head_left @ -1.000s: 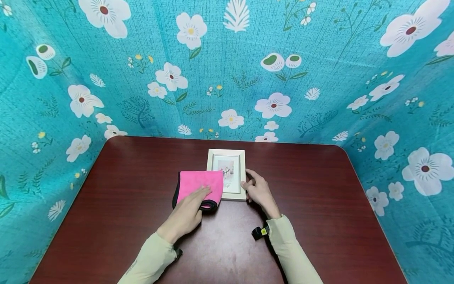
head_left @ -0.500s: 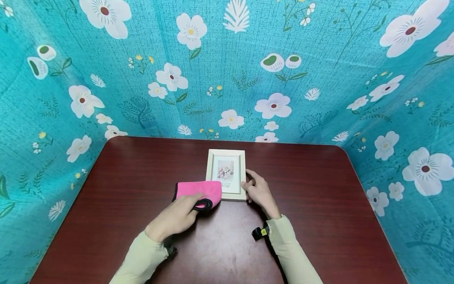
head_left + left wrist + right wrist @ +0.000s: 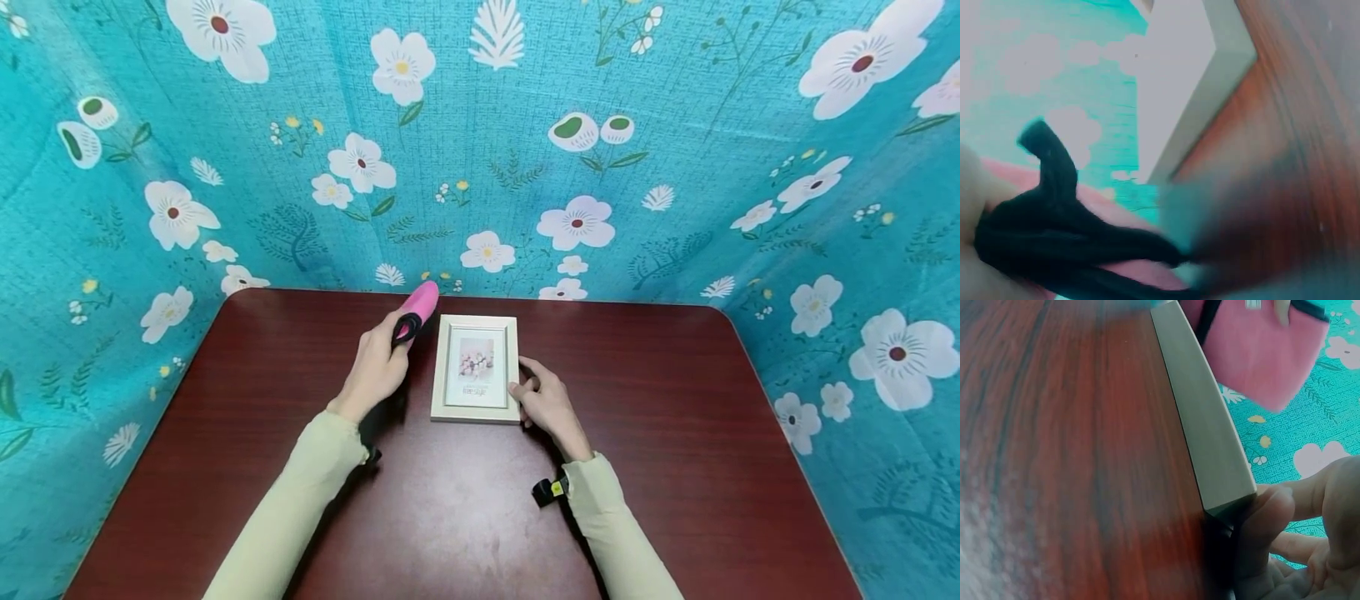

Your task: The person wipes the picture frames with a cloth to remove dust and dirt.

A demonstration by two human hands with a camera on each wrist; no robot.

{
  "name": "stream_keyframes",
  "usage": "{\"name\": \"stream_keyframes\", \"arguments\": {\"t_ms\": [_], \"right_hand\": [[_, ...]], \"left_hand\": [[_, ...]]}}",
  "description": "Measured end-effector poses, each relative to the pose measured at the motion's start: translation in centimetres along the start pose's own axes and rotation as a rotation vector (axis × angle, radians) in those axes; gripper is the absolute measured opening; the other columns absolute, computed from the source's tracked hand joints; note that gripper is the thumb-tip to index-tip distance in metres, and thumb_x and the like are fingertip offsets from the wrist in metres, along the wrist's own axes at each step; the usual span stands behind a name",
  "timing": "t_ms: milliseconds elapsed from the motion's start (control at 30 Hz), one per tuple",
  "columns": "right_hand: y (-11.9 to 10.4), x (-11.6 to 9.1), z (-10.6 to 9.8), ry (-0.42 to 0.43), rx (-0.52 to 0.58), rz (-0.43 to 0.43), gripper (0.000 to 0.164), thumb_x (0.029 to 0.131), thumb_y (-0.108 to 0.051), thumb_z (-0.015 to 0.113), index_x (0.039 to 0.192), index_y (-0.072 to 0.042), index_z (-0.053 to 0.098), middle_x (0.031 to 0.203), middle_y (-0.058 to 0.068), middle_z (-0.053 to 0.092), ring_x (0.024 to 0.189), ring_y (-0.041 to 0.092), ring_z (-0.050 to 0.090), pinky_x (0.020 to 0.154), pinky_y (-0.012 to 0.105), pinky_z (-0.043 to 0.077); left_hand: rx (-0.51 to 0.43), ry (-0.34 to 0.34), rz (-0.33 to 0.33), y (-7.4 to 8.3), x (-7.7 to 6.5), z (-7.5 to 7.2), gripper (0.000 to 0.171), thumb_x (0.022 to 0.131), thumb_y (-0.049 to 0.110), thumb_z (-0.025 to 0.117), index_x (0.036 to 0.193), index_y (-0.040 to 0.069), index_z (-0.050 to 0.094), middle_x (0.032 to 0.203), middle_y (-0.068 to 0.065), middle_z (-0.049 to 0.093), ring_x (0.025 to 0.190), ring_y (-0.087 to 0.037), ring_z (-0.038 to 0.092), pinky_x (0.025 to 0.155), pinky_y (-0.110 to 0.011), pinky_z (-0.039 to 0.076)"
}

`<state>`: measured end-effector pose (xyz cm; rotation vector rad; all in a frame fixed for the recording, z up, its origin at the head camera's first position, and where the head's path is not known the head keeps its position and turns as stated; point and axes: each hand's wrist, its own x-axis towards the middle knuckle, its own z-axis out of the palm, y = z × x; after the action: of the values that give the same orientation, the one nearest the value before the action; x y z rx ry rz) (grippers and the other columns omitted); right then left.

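Note:
A cream picture frame [image 3: 476, 367] with a floral print lies face up near the table's far side. My right hand [image 3: 547, 404] grips its right edge; in the right wrist view, thumb and fingers [image 3: 1269, 512] meet at the corner of the frame's side [image 3: 1200, 412]. To the left of the frame, my left hand [image 3: 375, 367] holds a folded pink cloth [image 3: 422, 302] with black trim, lifted above the table. The left wrist view has the cloth's black edging [image 3: 1072, 240] bunched by the hand, with the frame [image 3: 1179, 75] beyond it.
The dark red wooden table [image 3: 637, 375] ends at a far edge close behind the frame. A turquoise curtain [image 3: 450, 150] printed with white flowers hangs around the back and sides. A black wrist strap [image 3: 551, 490] sits at the right sleeve.
My left hand has slid the cloth off the frame's lower left, then raised it and carried it forward toward the far edge. The right hand and the frame stay nearly still.

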<state>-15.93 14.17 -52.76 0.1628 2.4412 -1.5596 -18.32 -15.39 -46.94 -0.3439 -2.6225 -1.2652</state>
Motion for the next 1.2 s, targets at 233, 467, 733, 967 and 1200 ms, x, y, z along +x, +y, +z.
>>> {"name": "stream_keyframes", "arguments": {"t_ms": [233,467,733,967,1200], "right_hand": [[0.1,0.0,0.1,-0.003,0.003,-0.001,0.059,0.103,-0.016,0.069,0.159,-0.018,0.051,0.074,0.008,0.061,0.049,0.020,0.058,0.047,0.035,0.055],[0.1,-0.2,0.3,-0.004,-0.001,-0.006,0.059,0.103,-0.016,0.068,0.159,-0.016,0.051,0.075,0.008,0.062,0.048,0.019,0.058,0.045,0.034,0.054],[-0.1,0.1,0.1,0.005,0.014,-0.007,0.059,0.102,-0.016,0.069,0.159,-0.016,0.051,0.075,0.007,0.061,0.048,0.019,0.058,0.046,0.034,0.054],[-0.1,0.0,0.1,-0.001,0.023,-0.015,0.058,0.102,-0.015,0.069,0.158,-0.016,0.052,0.073,0.006,0.060,0.048,0.018,0.057,0.046,0.033,0.054],[0.0,0.2,0.1,0.005,0.018,-0.014,0.059,0.102,-0.014,0.068,0.158,-0.015,0.051,0.073,0.007,0.062,0.047,0.018,0.058,0.045,0.034,0.054]], "left_hand": [[0.036,-0.048,0.042,-1.4,2.7,3.5,0.050,0.101,-0.004,0.055,0.150,0.003,0.056,0.146,-0.020,0.065,0.138,-0.034,0.062,0.119,-0.048,0.047],[0.190,-0.233,0.073,-1.3,2.7,5.7,0.055,0.099,-0.005,0.055,0.154,-0.002,0.052,0.150,-0.022,0.061,0.140,-0.036,0.060,0.120,-0.049,0.046],[0.291,-0.306,0.071,-0.9,2.5,6.2,0.055,0.097,-0.007,0.056,0.152,-0.002,0.053,0.150,-0.021,0.061,0.141,-0.035,0.059,0.119,-0.048,0.047],[0.304,-0.319,0.074,-0.7,1.7,5.7,0.058,0.093,-0.009,0.058,0.151,-0.002,0.054,0.153,-0.024,0.059,0.144,-0.038,0.056,0.121,-0.049,0.045],[0.296,-0.326,0.087,-0.5,0.8,5.6,0.059,0.091,-0.010,0.058,0.149,0.001,0.057,0.154,-0.025,0.058,0.148,-0.039,0.052,0.123,-0.051,0.041]]}}
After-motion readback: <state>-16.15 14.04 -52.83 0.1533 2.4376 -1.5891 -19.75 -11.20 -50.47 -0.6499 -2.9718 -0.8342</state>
